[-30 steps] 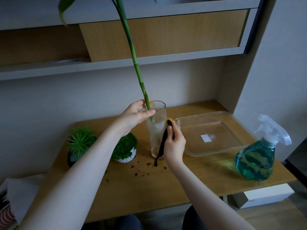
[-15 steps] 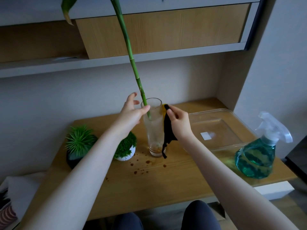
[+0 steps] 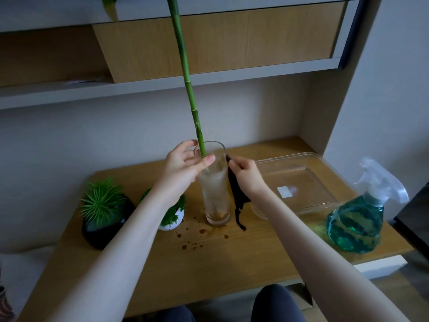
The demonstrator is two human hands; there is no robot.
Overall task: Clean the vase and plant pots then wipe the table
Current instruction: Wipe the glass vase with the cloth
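A tall glass vase (image 3: 216, 194) stands mid-table with brown residue at its bottom. A long green bamboo stem (image 3: 185, 73) rises out of it. My left hand (image 3: 185, 166) grips the vase's rim, thumb across the front by the stem. My right hand (image 3: 246, 175) pinches a black cloth (image 3: 236, 201) against the vase's right side; the cloth hangs down to the table. A spiky green plant in a black pot (image 3: 104, 217) and a leafy plant in a white speckled pot (image 3: 173, 217) stand to the left. Brown spots (image 3: 192, 238) stain the wooden table (image 3: 220, 263).
A clear plastic tray (image 3: 299, 182) lies at the right rear, a small clear cup (image 3: 258, 211) at its near corner. A spray bottle of blue-green liquid (image 3: 357, 217) stands at the table's right edge. Shelves hang above. My knees show below the front edge.
My left hand has closed round the vase's rim. My right hand with the black cloth has shifted slightly along the vase's right side, near the top.
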